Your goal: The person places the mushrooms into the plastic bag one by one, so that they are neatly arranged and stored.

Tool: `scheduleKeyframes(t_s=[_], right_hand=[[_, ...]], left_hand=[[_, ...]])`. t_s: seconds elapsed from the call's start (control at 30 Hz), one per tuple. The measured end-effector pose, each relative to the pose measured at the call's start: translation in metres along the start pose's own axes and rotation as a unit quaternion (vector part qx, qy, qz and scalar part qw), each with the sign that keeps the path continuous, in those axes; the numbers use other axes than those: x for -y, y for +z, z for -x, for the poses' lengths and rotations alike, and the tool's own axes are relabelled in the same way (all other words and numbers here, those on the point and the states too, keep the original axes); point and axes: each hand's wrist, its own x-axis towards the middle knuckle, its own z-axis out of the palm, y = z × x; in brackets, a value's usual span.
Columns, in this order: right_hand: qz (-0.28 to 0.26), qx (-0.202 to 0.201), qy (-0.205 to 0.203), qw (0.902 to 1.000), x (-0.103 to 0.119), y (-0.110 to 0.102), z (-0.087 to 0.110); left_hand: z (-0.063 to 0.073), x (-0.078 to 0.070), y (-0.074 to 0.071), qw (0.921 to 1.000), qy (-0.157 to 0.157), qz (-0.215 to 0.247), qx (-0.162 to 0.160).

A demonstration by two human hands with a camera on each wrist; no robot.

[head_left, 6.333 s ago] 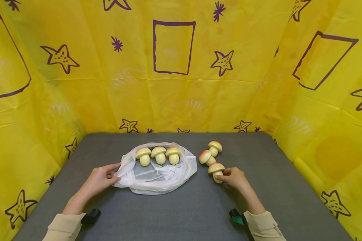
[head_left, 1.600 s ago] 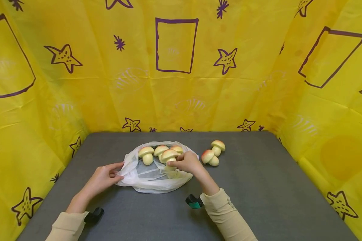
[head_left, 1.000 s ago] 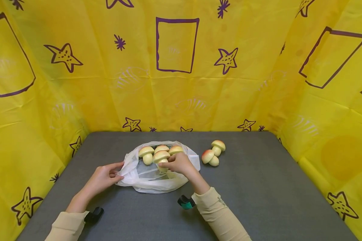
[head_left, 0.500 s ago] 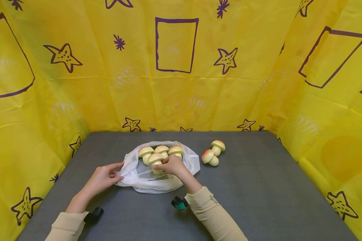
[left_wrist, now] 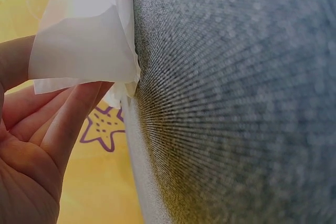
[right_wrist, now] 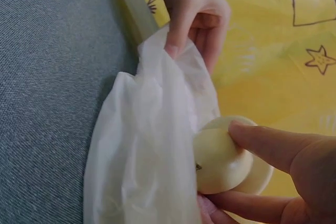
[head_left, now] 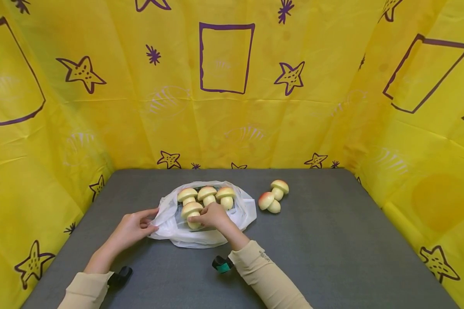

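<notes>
A translucent white plastic bag (head_left: pixel 216 238) lies on the table with its mouth spread wide. My left hand (head_left: pixel 130 229) pinches the bag's left edge between thumb and fingers; in the left wrist view the plastic (left_wrist: pixel 84 45) passes between them. Inside the mouth, my right hand (head_left: pixel 215 216) grips a toy mushroom (head_left: pixel 191 209), pale yellow with a reddish-tinted cap, by its stem. In the right wrist view the stem (right_wrist: pixel 223 161) shows between thumb and fingers, beside the bag's wall. Three similar mushrooms (head_left: pixel 226 196) stand in a row at the back of the bag.
Right of the bag, two more mushrooms lie together on the dark grey table (head_left: pixel 313 231): a rear mushroom (head_left: pixel 280 188) and a front mushroom (head_left: pixel 268 201). Yellow cloth (head_left: pixel 232 128) with purple drawings walls the back and both sides. Dark wrist devices sit below both hands.
The right hand picked up a mushroom from the right of the bag and carried it left into the mouth, then farther left and nearer. The left hand keeps its pinch on the bag.
</notes>
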Motion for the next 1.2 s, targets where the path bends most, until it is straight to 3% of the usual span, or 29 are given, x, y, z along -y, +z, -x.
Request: scheduleKeyframes(t_s=[0.23,0.53,1.2], right_hand=[[0.029,0.007,0.008,0.9995,-0.003,0.011,-0.005],[0.01,0.008,0.017,0.9998,-0.002,0.017,-0.003],[0.009,0.01,-0.007,0.9999,-0.001,0.017,0.001]], left_hand=[[0.0,0.0,0.001,1.0,0.002,0.0,0.0],[-0.001,0.005,0.002,0.9999,0.014,0.003,-0.01],[0.0,0.004,0.0,0.9999,0.013,0.005,-0.002]])
